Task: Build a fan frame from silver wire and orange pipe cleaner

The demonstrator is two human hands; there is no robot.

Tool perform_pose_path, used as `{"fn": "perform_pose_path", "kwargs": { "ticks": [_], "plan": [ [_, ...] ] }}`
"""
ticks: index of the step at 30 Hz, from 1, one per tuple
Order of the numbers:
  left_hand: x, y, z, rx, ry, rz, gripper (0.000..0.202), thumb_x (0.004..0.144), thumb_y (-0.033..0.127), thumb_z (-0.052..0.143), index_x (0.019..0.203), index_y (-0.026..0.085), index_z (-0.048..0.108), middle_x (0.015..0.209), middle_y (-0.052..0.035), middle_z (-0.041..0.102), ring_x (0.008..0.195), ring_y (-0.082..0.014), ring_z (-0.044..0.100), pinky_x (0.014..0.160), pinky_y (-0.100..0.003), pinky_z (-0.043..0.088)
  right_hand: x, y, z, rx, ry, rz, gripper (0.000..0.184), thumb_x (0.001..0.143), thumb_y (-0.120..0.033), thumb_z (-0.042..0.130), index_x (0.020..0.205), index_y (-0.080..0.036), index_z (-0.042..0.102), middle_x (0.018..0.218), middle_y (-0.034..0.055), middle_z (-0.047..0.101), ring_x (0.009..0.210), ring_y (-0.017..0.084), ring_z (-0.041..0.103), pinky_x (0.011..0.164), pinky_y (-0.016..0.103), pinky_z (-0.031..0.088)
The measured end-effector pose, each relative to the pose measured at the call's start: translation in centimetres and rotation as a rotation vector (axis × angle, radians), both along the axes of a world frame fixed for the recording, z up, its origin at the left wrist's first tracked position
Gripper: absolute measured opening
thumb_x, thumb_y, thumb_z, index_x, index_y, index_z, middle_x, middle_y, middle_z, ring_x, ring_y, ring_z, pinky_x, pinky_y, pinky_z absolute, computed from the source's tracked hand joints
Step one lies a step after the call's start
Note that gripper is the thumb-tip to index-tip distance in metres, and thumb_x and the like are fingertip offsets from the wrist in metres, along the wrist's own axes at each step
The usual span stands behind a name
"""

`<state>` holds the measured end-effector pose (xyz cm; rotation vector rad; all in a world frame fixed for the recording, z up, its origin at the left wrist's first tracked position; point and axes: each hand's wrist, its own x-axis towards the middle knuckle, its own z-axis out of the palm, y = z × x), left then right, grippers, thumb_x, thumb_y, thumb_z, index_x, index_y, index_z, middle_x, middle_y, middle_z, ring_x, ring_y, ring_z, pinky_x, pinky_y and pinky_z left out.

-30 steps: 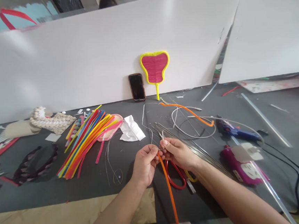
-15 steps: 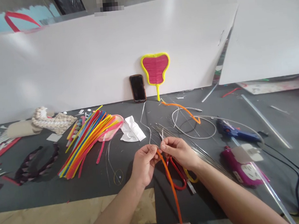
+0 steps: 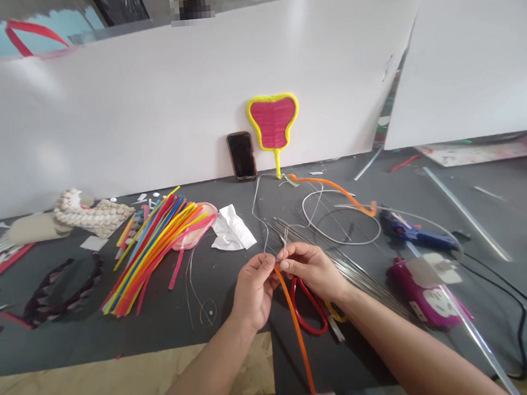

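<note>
Fingertips of both my hands meet over the table's front middle. My left hand [image 3: 257, 287] pinches the upper end of a long orange strip, like a pipe cleaner [image 3: 295, 324], which hangs down toward my lap. Beside it, my right hand [image 3: 313, 270] pinches thin silver wire [image 3: 283, 235] near the same end. The wire bends away over the table in a loose outline. Farther back, another orange strip [image 3: 331, 185] lies by the wire. Red-handled scissors [image 3: 325, 321] lie under my right hand, partly hidden.
Left lie a bundle of coloured strips [image 3: 144, 263] and crumpled white paper [image 3: 233, 228]. A phone [image 3: 242, 156] and a yellow-edged red fan [image 3: 274, 123] lean on the white board. Right are coiled wire [image 3: 310, 230], a blue glue gun [image 3: 417, 233] and a purple box [image 3: 426, 297].
The far orange strip and the wire's outline have shifted right, and the strip's end now shows a kink. The hanging orange strip has swung slightly left. Both hands keep their pinch.
</note>
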<state>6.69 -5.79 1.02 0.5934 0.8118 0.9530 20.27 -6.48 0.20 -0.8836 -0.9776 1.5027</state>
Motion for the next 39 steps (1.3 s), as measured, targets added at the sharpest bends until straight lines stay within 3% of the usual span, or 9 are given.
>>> {"fn": "perform_pose_path", "kwargs": {
  "ticks": [6, 13, 18, 24, 28, 34, 39],
  "plan": [
    [0.1, -0.2, 0.0, -0.043, -0.073, -0.001, 0.017, 0.073, 0.025, 0.067, 0.064, 0.012, 0.059, 0.061, -0.0012, 0.058, 0.061, -0.0103, 0.055, 0.062, -0.021, 0.042, -0.3, -0.1, -0.6, 0.027, 0.027, -0.003, 0.012, 0.071, -0.027, 0.071, 0.077, -0.019, 0.065, 0.061, -0.0039, 0.058, 0.055, 0.008, 0.052, 0.056, 0.022, 0.044],
    [0.1, -0.4, 0.1, -0.066, -0.096, -0.003, 0.017, 0.072, 0.024, 0.068, 0.063, 0.012, 0.060, 0.058, 0.0003, 0.053, 0.058, -0.0080, 0.049, 0.059, -0.019, 0.039, -0.8, -0.4, -0.1, 0.095, -0.017, -0.030, 0.014, 0.073, -0.029, 0.069, 0.073, -0.019, 0.060, 0.064, -0.0034, 0.055, 0.058, 0.009, 0.052, 0.057, 0.022, 0.045],
    [-0.1, -0.4, 0.0, -0.003, -0.054, 0.006, 0.019, 0.071, 0.025, 0.069, 0.061, 0.012, 0.058, 0.059, 0.0001, 0.053, 0.059, -0.0080, 0.047, 0.058, -0.019, 0.037, -1.1, -0.6, -0.2, 0.073, 0.001, -0.045, 0.014, 0.074, -0.028, 0.069, 0.074, -0.018, 0.059, 0.065, -0.0035, 0.053, 0.059, 0.008, 0.049, 0.058, 0.021, 0.044],
    [-0.1, -0.1, 0.0, 0.048, 0.004, 0.013, 0.018, 0.072, 0.025, 0.067, 0.063, 0.013, 0.058, 0.060, -0.0006, 0.054, 0.062, -0.0096, 0.049, 0.061, -0.021, 0.038, 0.2, 0.2, -0.3, -0.021, 0.128, 0.062, 0.018, 0.071, -0.025, 0.072, 0.086, -0.019, 0.064, 0.077, -0.0001, 0.060, 0.067, 0.010, 0.055, 0.066, 0.024, 0.047],
    [0.0, -0.3, 0.2, 0.033, 0.032, -0.033, 0.020, 0.072, 0.026, 0.067, 0.061, 0.014, 0.056, 0.057, 0.0004, 0.051, 0.058, -0.0089, 0.046, 0.057, -0.020, 0.035, 1.6, 1.0, -0.3, 0.000, 0.205, -0.112, 0.030, 0.072, -0.025, 0.071, 0.101, -0.024, 0.063, 0.093, 0.0016, 0.063, 0.073, 0.010, 0.057, 0.069, 0.024, 0.048],
    [0.4, -0.5, 0.4, -0.052, 0.015, -0.152, 0.022, 0.070, 0.027, 0.067, 0.060, 0.014, 0.053, 0.055, 0.0012, 0.050, 0.054, -0.0087, 0.044, 0.055, -0.021, 0.035, 2.7, 1.4, -0.3, -0.028, 0.183, -0.085, 0.023, 0.072, -0.029, 0.071, 0.094, -0.022, 0.067, 0.074, -0.0012, 0.061, 0.061, 0.008, 0.055, 0.060, 0.022, 0.047],
    [0.5, -0.6, -0.2, 0.049, 0.189, -0.087, 0.025, 0.069, 0.031, 0.068, 0.058, 0.014, 0.054, 0.054, 0.0018, 0.050, 0.052, -0.0079, 0.042, 0.053, -0.021, 0.032, 2.6, 1.3, 0.0, -0.083, 0.165, -0.135, 0.020, 0.071, -0.031, 0.072, 0.086, -0.019, 0.066, 0.068, -0.0019, 0.060, 0.057, 0.007, 0.054, 0.055, 0.020, 0.046]
  ]
}}
